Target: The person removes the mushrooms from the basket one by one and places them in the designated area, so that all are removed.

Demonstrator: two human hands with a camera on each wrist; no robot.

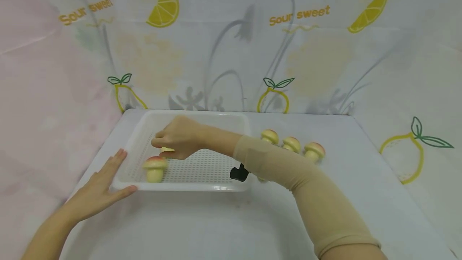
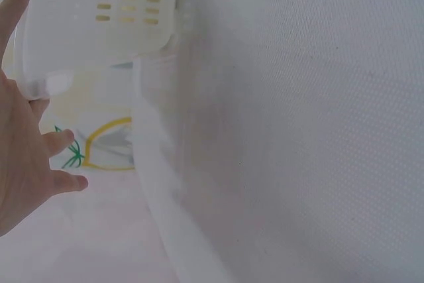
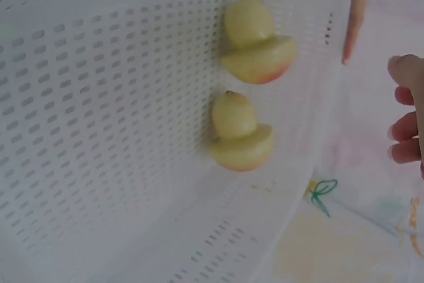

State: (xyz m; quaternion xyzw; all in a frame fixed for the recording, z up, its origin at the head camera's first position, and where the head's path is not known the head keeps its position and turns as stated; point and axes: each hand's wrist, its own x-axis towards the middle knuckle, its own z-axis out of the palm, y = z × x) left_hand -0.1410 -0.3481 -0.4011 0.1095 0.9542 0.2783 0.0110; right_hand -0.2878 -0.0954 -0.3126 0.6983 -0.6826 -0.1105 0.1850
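Note:
Inside a white perforated basket (image 1: 196, 186) lie two toy mushrooms with pale yellow stems and reddish caps. The nearer mushroom (image 1: 155, 168) shows plainly in the head view, while the farther mushroom (image 3: 236, 132) is mostly covered there by my right hand (image 1: 180, 137). That hand hovers over the basket's left part, its fingers (image 3: 405, 137) loosely bent and holding nothing in the right wrist view, apart from both mushrooms. My left hand (image 1: 99, 189) touches the basket's left front corner with straight, spread fingers; the thumb lies along the front rim.
Right of the basket, several more mushrooms (image 1: 314, 151) rest on the white table (image 1: 202, 228), some partly hidden by the right sleeve (image 1: 281, 163). A black wrist-camera part (image 1: 239, 173) hangs under that forearm. A lemon-printed cloth (image 1: 231, 51) stands behind the table.

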